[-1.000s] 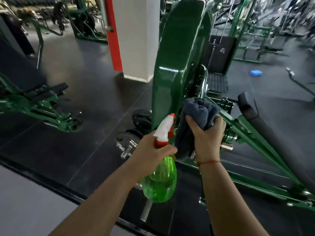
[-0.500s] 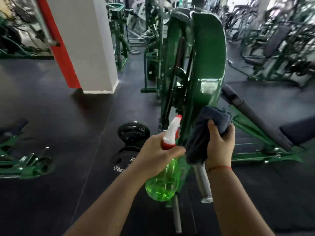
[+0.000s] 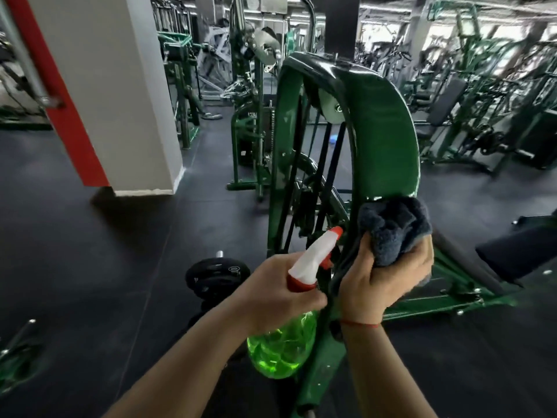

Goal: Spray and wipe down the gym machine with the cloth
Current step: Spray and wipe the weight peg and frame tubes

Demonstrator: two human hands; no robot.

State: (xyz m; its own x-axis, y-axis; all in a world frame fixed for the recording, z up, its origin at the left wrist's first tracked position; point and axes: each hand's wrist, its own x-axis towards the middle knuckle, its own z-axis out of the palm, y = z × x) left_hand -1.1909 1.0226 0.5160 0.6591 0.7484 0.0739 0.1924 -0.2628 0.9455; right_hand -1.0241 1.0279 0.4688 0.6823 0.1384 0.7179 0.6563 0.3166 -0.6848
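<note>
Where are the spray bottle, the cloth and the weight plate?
spray bottle (image 3: 280, 351): head view, on its clear green body.
cloth (image 3: 391, 227): head view, on the bunched top fold.
weight plate (image 3: 217, 276): head view, on its black top face.

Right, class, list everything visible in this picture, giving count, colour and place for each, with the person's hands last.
Curved metal gym machine guard: one, glossy green, centre.
Fluffy cloth: one, dark grey, against the guard's lower end.
Translucent plastic spray bottle: one, green with white-and-red trigger, lower centre.
Round weight plates: stacked, count unclear, black, floor left of machine.
Square pillar: one, white with red edge, upper left.
Left hand: one, grips the bottle's neck.
Right hand: one, holds the cloth.
</note>
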